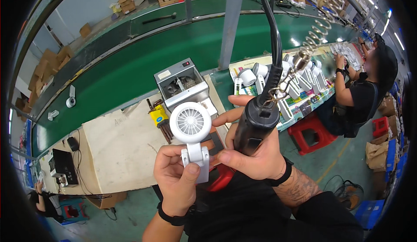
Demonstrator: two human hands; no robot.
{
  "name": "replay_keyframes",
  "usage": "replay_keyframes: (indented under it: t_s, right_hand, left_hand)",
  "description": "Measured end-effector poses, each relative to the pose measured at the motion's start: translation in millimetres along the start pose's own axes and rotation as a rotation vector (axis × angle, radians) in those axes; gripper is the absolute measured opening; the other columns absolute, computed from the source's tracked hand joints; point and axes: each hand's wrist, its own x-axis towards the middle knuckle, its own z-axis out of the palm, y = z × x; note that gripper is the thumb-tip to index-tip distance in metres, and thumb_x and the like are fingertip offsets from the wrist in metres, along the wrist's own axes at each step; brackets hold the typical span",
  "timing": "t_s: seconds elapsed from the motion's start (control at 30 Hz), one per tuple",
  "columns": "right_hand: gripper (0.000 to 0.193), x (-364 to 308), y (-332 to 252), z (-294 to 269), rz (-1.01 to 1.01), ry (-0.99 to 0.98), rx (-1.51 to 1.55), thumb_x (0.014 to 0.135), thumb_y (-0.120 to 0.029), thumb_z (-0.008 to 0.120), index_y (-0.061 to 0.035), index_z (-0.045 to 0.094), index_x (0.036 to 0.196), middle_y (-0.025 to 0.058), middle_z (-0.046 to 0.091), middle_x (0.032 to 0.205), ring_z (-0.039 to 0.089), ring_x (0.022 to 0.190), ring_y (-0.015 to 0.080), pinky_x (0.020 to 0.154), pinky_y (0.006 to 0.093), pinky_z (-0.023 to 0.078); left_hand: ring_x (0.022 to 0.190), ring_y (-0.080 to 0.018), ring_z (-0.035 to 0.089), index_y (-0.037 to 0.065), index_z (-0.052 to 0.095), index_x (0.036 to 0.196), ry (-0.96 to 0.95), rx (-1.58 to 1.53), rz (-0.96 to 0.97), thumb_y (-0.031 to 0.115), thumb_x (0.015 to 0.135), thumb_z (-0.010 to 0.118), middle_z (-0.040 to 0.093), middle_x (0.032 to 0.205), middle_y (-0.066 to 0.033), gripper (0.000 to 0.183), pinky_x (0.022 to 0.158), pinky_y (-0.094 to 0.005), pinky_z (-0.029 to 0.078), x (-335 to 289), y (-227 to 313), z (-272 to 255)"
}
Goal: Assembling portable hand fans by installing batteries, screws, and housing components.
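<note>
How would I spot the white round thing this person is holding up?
Start at the long green conveyor belt, then come down to the cardboard-topped bench. Above it, the left hand grips a small white fan, the only thing with a round slatted grille.

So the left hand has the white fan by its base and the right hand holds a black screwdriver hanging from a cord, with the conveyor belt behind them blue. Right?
Not quite: the belt is green, not blue, as the head view shows. The rest stands: the left hand grips the white fan by its base, and the right hand holds the black screwdriver hanging from a cord.
</note>
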Motion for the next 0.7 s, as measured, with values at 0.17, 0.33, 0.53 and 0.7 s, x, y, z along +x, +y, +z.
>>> replay_keyframes:
  t_s: [0.17,0.33,0.53,0.7]
  right_hand:
    - [0.067,-0.2,0.9,2.4,0.090,0.006,-0.089,0.082,0.001,0.080,0.0015,0.041,0.138,0.0158,0.065,0.116,0.066,0.087,0.0132,0.071,0.0270,0.056]
    - [0.056,-2.4,-1.3,5.7,0.216,0.006,-0.030,0.085,0.005,0.077,0.0016,0.044,0.130,0.0131,0.064,0.111,0.072,0.092,0.0191,0.071,0.0312,0.063]
    - [0.053,4.4,0.7,5.9,0.228,0.042,0.012,0.086,0.006,0.076,0.0015,0.045,0.128,0.0123,0.065,0.106,0.072,0.087,0.0180,0.068,0.0310,0.062]
    - [0.066,7.2,12.8,15.6,0.171,0.107,-0.164,0.080,-0.007,0.087,-0.0013,0.045,0.130,0.0082,0.066,0.107,0.069,0.086,0.0140,0.070,0.0259,0.057]
  left_hand:
    - [0.096,-0.0227,0.073,-0.001,0.048,0.118,0.038,-0.027,-0.077,0.015,0.094,0.076,0.069,0.111,-0.0181,0.040,0.084,-0.0355,0.063,-1.2,9.9,10.7]
    - [0.093,-0.0213,0.073,-0.001,0.047,0.119,0.058,-0.009,-0.115,0.012,0.095,0.074,0.069,0.111,-0.0181,0.038,0.083,-0.0351,0.063,-2.9,14.3,15.5]
    - [0.092,-0.0211,0.073,-0.001,0.048,0.119,0.064,-0.018,-0.133,0.013,0.097,0.071,0.069,0.112,-0.0181,0.036,0.083,-0.0349,0.063,4.9,13.5,18.0]
    - [0.094,-0.0206,0.072,0.000,0.049,0.120,0.128,-0.064,-0.083,0.015,0.101,0.065,0.069,0.114,-0.0155,0.029,0.083,-0.0344,0.062,-4.6,20.3,4.8]
